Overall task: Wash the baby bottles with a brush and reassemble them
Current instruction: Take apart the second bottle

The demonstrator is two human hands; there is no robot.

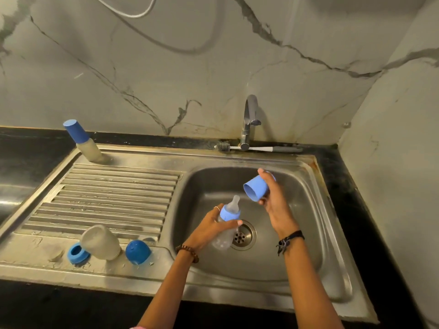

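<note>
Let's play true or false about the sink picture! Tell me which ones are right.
1. The left hand holds a bottle with its teat on. True.
2. The right hand holds the brush. False: it holds a blue cap; the brush lies behind the tap.
3. Water runs from the tap. False: none shows.
4. A capped bottle stands at the drainboard's far corner. True.
</note>
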